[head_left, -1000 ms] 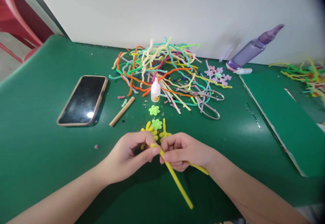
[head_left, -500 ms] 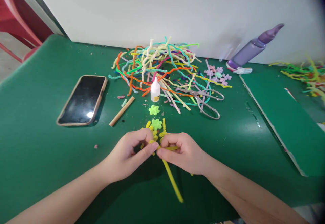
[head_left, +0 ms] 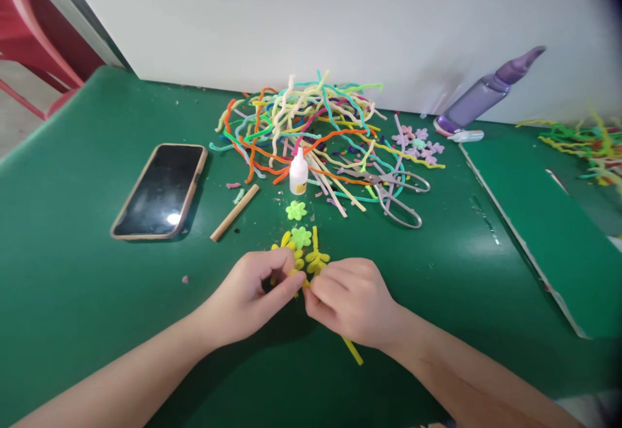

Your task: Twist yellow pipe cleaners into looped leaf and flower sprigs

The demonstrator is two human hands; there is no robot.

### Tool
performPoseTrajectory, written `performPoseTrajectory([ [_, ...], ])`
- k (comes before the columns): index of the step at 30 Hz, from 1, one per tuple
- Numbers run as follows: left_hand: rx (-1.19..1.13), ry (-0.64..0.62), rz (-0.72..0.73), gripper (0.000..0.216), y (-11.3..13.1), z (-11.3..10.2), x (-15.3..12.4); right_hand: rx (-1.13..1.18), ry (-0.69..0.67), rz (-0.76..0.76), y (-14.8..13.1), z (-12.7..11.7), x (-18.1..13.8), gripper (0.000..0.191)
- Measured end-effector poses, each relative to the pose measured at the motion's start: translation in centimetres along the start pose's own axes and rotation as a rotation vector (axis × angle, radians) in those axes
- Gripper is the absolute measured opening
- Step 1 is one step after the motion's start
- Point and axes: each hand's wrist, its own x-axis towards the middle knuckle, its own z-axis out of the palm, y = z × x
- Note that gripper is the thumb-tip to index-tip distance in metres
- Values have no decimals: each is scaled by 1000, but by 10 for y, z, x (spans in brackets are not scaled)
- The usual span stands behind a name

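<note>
Between my two hands is a yellow pipe cleaner [head_left: 352,351], its loose end sticking out below the right hand. My left hand [head_left: 260,292] pinches it between thumb and forefinger. My right hand [head_left: 352,298] is closed on it close beside, knuckles up, hiding most of the strand. Just beyond my fingers lie yellow pipe cleaner sprigs [head_left: 317,259] with looped leaves, partly covered by the hands. Two light green pipe cleaner flowers, the nearer flower [head_left: 300,237] and the farther flower [head_left: 296,210], rest in line behind them.
A white glue bottle [head_left: 299,174] stands before a tangle of coloured pipe cleaners [head_left: 291,114]. Scissors [head_left: 389,188] lie right of it, small pastel flowers [head_left: 420,143] beyond. Left are a phone [head_left: 162,191] and a wooden stick [head_left: 235,213]. A purple bottle [head_left: 476,101] leans by a green board [head_left: 544,234].
My right hand has turned over, knuckles now upward, and covers more of the yellow pipe cleaner. The strand's loose end has swung right and up. My left hand keeps its pinch.
</note>
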Motion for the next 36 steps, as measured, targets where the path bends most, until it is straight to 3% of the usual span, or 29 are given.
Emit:
performPoseTrajectory([
  [3,1,13,21,33,-1,0,-1,-77,6,-63,-4,-1,-1,32],
  [5,-41,12,32,33,-1,0,-1,36,-13,27,-5,-3,1,32],
  [9,-271,19,24,28,-2,-2,0,605,-196,378,-4,-13,8,29],
  [13,-583,23,31,23,-4,-3,1,1361,-305,705,0,-17,13,37],
  [16,-738,42,62,22,-6,-3,0,1839,-362,783,4,-12,12,44],
  [18,-759,35,71,21,-6,-3,0,2003,-432,799,6,-8,9,38],
  [21,-699,-13,56,23,-5,-4,-1,2063,-487,835,8,-7,7,29],
  [25,-610,-84,22,27,-5,-5,-2,1944,-475,880,9,-11,7,26],
  [36,-448,-129,12,30,-3,-6,-2,1832,-502,855,10,-8,5,14],
])
